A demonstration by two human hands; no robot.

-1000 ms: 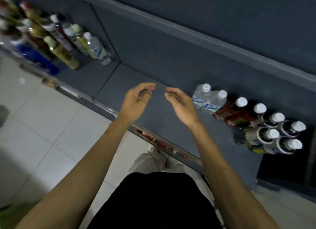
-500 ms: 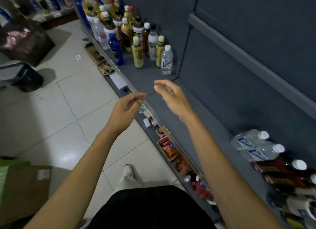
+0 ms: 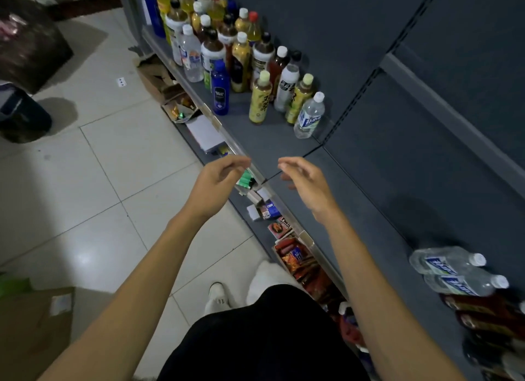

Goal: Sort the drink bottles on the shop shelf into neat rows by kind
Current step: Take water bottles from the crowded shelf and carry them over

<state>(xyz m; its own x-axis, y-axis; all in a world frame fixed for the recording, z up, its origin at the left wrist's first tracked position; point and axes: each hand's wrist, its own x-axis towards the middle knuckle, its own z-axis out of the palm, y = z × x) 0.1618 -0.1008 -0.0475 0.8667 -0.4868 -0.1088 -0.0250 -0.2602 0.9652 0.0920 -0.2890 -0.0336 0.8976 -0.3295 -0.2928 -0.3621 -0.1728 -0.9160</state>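
Bottles [image 3: 257, 76] crowd the shelf [image 3: 355, 187]; left grip [image 3: 216, 181] and right grip [image 3: 306, 181] loose, holding nothing.

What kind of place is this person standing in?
Most likely a small shop. A long grey shelf holds mixed drink bottles and clear water bottles, with packaged snacks on a lower tier beside the tiled floor.

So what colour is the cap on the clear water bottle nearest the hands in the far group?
White: the clear water bottle has a white cap, seen in the head view.
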